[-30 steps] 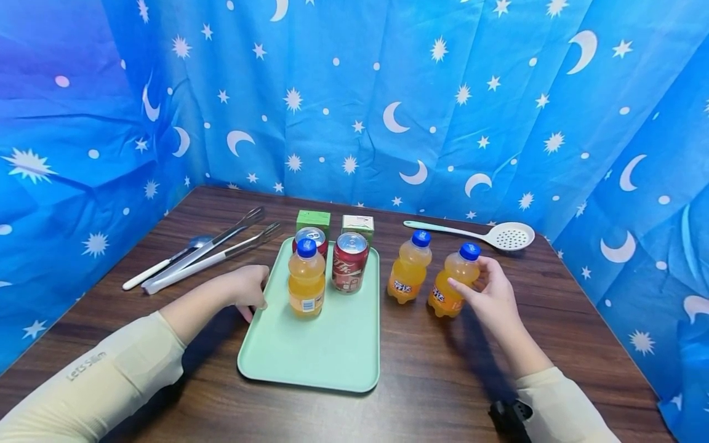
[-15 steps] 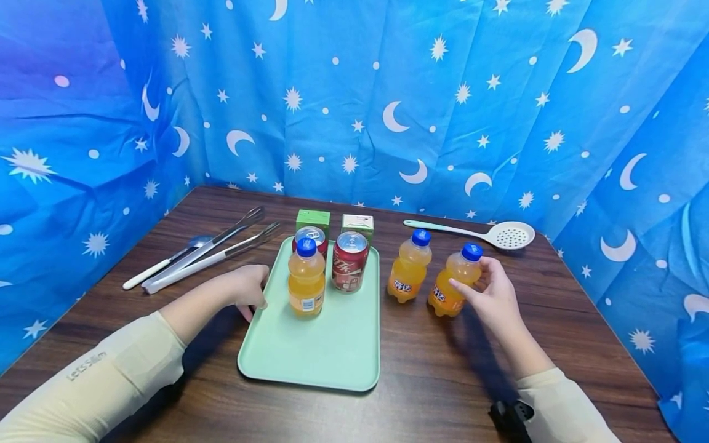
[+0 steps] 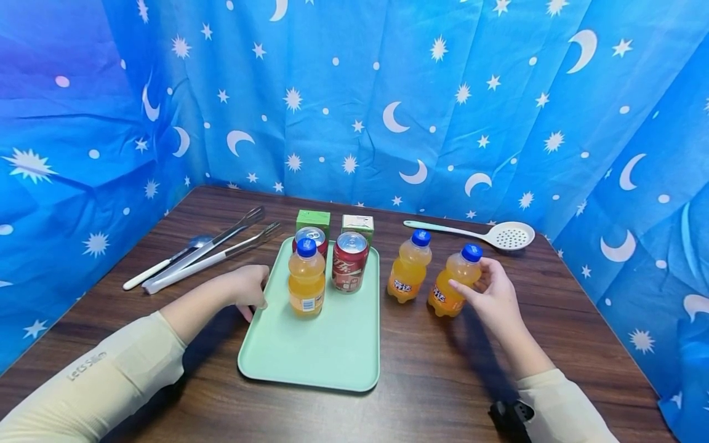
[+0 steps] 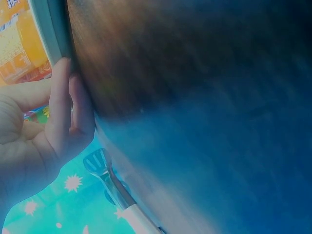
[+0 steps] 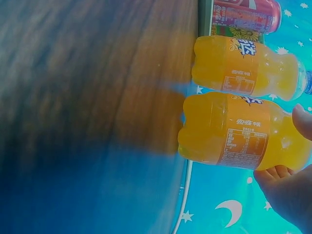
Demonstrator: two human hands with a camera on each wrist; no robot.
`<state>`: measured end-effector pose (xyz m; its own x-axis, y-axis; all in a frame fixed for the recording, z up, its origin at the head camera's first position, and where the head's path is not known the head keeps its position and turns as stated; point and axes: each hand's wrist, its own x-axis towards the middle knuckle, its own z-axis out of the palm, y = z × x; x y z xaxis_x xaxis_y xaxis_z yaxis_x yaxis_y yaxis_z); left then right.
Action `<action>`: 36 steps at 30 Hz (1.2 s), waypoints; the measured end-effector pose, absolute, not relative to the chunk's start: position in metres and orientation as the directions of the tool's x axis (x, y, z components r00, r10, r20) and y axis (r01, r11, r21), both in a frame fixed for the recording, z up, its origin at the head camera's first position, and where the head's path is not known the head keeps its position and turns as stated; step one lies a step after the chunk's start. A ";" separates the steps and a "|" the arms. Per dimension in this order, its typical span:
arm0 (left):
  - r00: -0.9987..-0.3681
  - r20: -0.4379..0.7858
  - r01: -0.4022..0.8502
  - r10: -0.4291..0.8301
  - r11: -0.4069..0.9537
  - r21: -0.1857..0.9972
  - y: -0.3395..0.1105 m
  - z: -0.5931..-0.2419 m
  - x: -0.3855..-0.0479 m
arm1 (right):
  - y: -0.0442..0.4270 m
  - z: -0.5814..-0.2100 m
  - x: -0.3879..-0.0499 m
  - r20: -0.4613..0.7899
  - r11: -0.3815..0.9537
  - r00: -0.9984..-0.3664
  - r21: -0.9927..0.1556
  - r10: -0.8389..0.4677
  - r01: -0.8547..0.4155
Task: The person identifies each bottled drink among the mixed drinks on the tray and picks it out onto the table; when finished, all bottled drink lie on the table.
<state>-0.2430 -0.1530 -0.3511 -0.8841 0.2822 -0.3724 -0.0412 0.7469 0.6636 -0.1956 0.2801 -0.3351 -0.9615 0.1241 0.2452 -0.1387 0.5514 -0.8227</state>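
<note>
In the head view, a green tray (image 3: 332, 357) lies on the table, and my left hand (image 3: 249, 289) grips its left rim between thumb and fingers. On the tray an orange soda bottle (image 3: 306, 283) stands upright, in front of two red soda cans (image 3: 350, 264). To the right of the tray stand two more orange soda bottles. One bottle (image 3: 410, 267) is untouched. My right hand (image 3: 493, 295) holds the other bottle (image 3: 445, 292) by its upper body, and that bottle leans slightly right. The right wrist view shows thumb and fingers on opposite sides of the held bottle (image 5: 224, 131).
Two drink cartons, one green (image 3: 313, 220) and one white-topped (image 3: 357, 224), stand behind the cans. Metal tongs (image 3: 205, 258) and a spoon-like utensil with a white handle (image 3: 155, 272) lie at the left. A slotted skimmer (image 3: 509, 236) lies at the back right. A patterned curtain (image 3: 354, 123) surrounds the table.
The bottle in my right hand has tipped very slightly to the right since one second ago. My left hand and the tray have not visibly moved.
</note>
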 end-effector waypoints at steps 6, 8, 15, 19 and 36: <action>-0.885 -0.368 -0.037 0.286 0.743 0.668 -0.153 -0.352 -0.243 | 0.280 -0.334 -0.194 0.233 0.557 -0.963 -0.821 0.132 -0.122; -0.885 -0.365 -0.034 0.289 0.742 0.670 -0.153 -0.352 -0.242 | 0.280 -0.334 -0.194 0.230 0.559 -0.964 -0.821 0.136 -0.117; -0.888 -0.364 -0.039 0.282 0.742 0.669 -0.152 -0.351 -0.242 | 0.280 -0.332 -0.194 0.220 0.557 -0.964 -0.824 0.147 -0.103; -0.887 -0.368 -0.040 0.280 0.746 0.664 -0.152 -0.350 -0.241 | 0.280 -0.331 -0.193 0.233 0.559 -0.960 -0.822 0.154 -0.110; -0.883 -0.383 -0.045 0.272 0.762 0.645 -0.152 -0.350 -0.243 | 0.287 -0.320 -0.191 0.292 0.553 -0.947 -0.815 0.136 -0.172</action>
